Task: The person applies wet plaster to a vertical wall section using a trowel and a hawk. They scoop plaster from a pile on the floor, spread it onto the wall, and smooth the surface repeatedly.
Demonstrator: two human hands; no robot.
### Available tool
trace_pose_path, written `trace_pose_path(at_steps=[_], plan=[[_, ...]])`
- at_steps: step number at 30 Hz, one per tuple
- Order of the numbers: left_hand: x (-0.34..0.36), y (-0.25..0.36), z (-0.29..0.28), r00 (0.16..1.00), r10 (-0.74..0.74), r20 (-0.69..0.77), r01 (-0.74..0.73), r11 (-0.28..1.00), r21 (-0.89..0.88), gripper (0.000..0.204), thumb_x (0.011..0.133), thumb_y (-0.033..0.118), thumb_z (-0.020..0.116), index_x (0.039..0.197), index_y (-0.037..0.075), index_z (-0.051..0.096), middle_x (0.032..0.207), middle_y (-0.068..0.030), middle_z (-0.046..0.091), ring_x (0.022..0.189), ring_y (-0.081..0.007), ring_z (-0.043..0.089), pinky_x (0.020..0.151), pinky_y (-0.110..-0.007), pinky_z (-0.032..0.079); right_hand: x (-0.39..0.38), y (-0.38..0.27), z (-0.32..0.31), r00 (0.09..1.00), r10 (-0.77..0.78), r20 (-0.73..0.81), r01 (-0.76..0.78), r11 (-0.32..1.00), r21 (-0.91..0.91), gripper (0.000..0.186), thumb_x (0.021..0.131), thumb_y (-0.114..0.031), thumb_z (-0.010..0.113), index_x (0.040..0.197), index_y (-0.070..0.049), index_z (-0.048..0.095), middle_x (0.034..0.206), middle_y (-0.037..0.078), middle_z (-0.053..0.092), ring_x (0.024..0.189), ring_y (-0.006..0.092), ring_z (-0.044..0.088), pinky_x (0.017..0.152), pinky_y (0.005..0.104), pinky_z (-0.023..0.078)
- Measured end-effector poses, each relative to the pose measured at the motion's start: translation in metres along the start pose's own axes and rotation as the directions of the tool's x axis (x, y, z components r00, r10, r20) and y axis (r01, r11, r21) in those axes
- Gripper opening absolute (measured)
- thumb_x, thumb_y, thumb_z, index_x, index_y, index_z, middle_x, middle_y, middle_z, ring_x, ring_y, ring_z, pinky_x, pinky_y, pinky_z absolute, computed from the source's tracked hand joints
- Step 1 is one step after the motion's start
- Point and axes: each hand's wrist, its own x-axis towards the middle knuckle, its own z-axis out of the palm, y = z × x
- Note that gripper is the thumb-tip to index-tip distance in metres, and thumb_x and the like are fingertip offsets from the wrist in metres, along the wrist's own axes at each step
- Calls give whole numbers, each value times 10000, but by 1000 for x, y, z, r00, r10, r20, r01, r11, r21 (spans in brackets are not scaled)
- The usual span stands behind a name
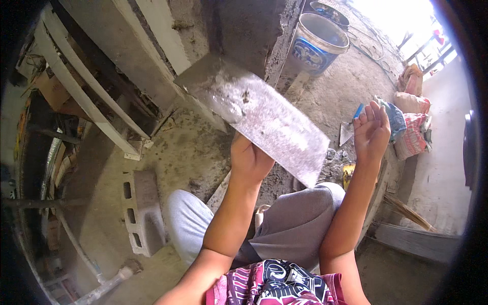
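Observation:
My left hand (251, 157) grips the underside of a flat rectangular metal float (274, 129), its top smeared with grey mortar at the far end and tilted before a rough concrete corner (229, 35). My right hand (371, 129) is raised to the right of the float, palm up, fingers apart and slightly curled, holding nothing. Just left of that hand a trowel (345, 131) with a blue handle lies among grey mortar lumps. My bent knees show below the float.
A hollow concrete block (142, 211) sits at left, beside pale slats (81, 91) and pipes (76, 244). At back right stand buckets (317, 48) near a hose. Stuffed sacks (409, 134) line the right side, with wood strips (412, 213) and a low wall.

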Motion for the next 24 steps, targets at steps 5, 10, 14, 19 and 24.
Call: trace_pose_path(at_steps=[5, 10, 14, 19, 24], plan=[[21, -16, 14, 995, -10, 104, 18, 997, -77, 332, 955, 193, 514, 1230, 20, 582, 1162, -141, 645, 1079, -280, 633, 943, -459, 507, 1, -5, -15, 998, 11, 69, -11, 1000, -6, 288, 1021, -260, 464, 1075, -14, 603, 883, 62, 640, 675, 160, 592, 625, 293, 506], [31, -23, -1, 991, -6, 135, 25, 990, -139, 340, 962, 233, 502, 1219, 27, 588, 1148, -137, 650, 1053, -281, 643, 922, -458, 518, -5, -10, -14, 996, 13, 93, -13, 1000, -8, 283, 1020, -257, 466, 1069, -17, 608, 885, 62, 647, 683, 164, 604, 631, 294, 512], [20, -26, -41, 997, 28, 78, -13, 984, -179, 361, 963, 248, 492, 1227, 17, 577, 1157, -148, 643, 1061, -284, 641, 920, -465, 517, -8, -10, -12, 992, 7, 126, -7, 1000, -4, 282, 1019, -262, 473, 1066, -21, 610, 889, 65, 652, 698, 166, 610, 639, 294, 511], [1, -15, -19, 1000, 21, 23, -19, 996, -82, 379, 960, 237, 484, 1238, -12, 555, 1167, -149, 636, 1044, -284, 651, 887, -448, 538, -6, -9, -14, 994, 16, 111, -18, 1000, 16, 282, 1020, -259, 471, 1070, -19, 610, 891, 69, 657, 699, 167, 610, 638, 297, 506], [25, 15, -35, 998, 41, 39, -47, 982, 184, 321, 910, 2, 501, 1226, -27, 552, 1154, -162, 645, 1022, -275, 665, 861, -395, 566, -8, -7, -6, 991, 12, 137, -14, 1000, 15, 278, 1016, -252, 478, 1069, -17, 616, 882, 67, 658, 695, 165, 609, 634, 291, 504]])
